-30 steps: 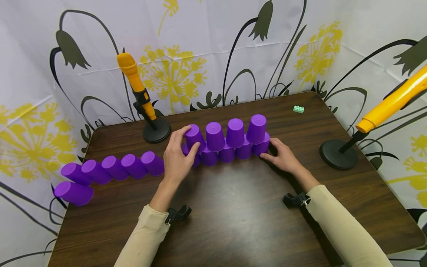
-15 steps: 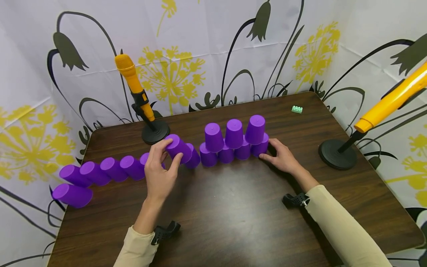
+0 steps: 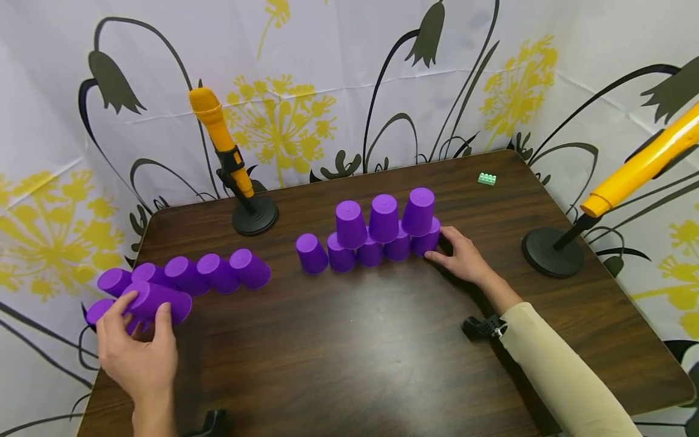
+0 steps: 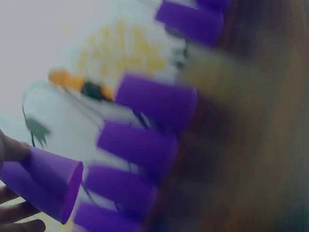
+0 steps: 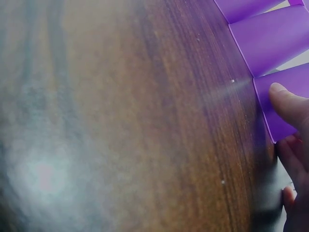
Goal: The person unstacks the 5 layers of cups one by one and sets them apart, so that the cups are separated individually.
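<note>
The left hand (image 3: 139, 358) grips a tilted purple cup (image 3: 158, 301); it should nest squarely onto the lying cup (image 3: 99, 311) just beyond its fingers. The right hand (image 3: 464, 255), fingers relaxed, steadies the stack's end cup (image 3: 428, 241).

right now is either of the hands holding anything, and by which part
The left hand grips a purple cup lying on its side, fingers round its side wall. The right hand holds nothing; its fingertips touch the end cup of the stack.

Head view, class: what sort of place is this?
Probably a staged recording booth: a dark wood table hemmed by flower-printed cloth, with a yellow microphone on a stand and purple cups.
</note>
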Motion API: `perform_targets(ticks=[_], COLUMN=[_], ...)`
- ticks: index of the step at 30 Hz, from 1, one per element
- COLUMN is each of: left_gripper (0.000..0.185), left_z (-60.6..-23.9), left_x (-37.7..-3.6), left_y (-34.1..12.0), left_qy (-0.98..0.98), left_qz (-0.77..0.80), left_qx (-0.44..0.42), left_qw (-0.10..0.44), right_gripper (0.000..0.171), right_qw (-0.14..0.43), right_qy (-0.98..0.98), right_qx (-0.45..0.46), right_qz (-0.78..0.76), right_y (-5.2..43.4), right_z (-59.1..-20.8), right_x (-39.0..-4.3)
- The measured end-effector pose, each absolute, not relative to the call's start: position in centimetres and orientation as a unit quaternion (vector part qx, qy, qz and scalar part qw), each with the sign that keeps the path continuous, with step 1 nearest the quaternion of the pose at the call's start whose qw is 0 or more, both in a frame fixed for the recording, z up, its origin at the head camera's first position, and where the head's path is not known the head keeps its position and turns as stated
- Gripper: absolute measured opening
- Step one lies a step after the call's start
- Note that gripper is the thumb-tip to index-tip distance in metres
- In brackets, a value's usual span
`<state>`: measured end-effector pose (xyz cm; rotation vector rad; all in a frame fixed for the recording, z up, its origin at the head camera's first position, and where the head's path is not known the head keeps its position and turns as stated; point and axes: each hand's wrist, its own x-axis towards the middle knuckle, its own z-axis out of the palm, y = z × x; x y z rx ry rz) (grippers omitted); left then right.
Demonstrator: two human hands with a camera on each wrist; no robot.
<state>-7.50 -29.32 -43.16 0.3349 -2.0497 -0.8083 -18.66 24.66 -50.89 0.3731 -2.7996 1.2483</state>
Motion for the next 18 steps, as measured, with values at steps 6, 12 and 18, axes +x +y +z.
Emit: perform_targets(ticks=[6,12,18], left_gripper=[0.042,0.041,0.04], left_z=[-45.7,-46.9,-47.3], left_x=[-7.3,-8.2,-8.7], left_y=[-32.1,-33.1,-33.4], left_qy=[-0.863,-0.867,-0.865], left_qz=[-0.267,-0.259,-0.258], left_qx=[0.193,0.219,0.228], left_qw=[0.384,0.366,0.365], right_gripper=[0.062,0.062,0.063], right_qw=[0.032,0.033,0.031], right_qy=[-0.907,-0.907,-0.908], right_qx=[0.12,0.12,0.124], right_qz=[0.403,0.402,0.4], right_y=[24.8,24.8,24.9], right_z=[-51.1,-51.0,-51.0], right_x=[-18.6,-18.6,-18.7])
